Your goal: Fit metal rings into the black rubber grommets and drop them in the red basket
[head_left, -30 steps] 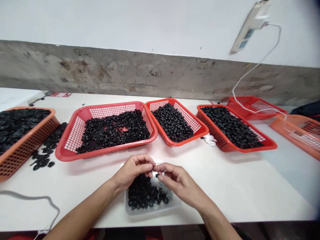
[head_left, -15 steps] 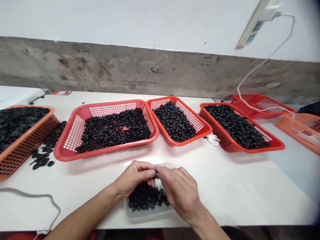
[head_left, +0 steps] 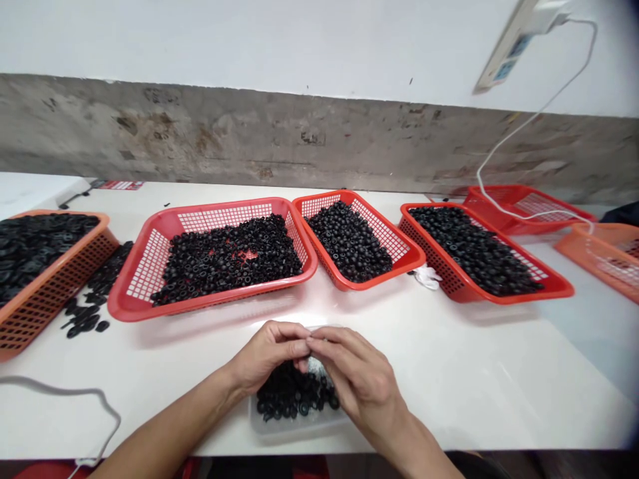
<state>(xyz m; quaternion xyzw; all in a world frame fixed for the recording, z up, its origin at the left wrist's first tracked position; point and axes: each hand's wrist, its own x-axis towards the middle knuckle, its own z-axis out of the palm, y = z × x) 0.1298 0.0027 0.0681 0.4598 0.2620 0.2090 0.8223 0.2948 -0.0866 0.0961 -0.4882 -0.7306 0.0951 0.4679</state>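
1. White workbench point(head_left: 449, 379) runs along a rough concrete wall band point(head_left: 249, 133), with a power strip point(head_left: 512, 50) mounted higher up, far right.
2. Red mesh baskets point(head_left: 150, 266) heaped with black rubber grommets point(head_left: 229, 259) stand in a row beyond the hands, within arm's reach.
3. Clear plastic tray point(head_left: 299, 426) of grommets sits directly under both hands, seemingly to keep its pieces close.
4. Left hand point(head_left: 267, 352) and right hand point(head_left: 359, 376) curl together, fingertips meeting above the tray; whether they grasp anything is hidden.
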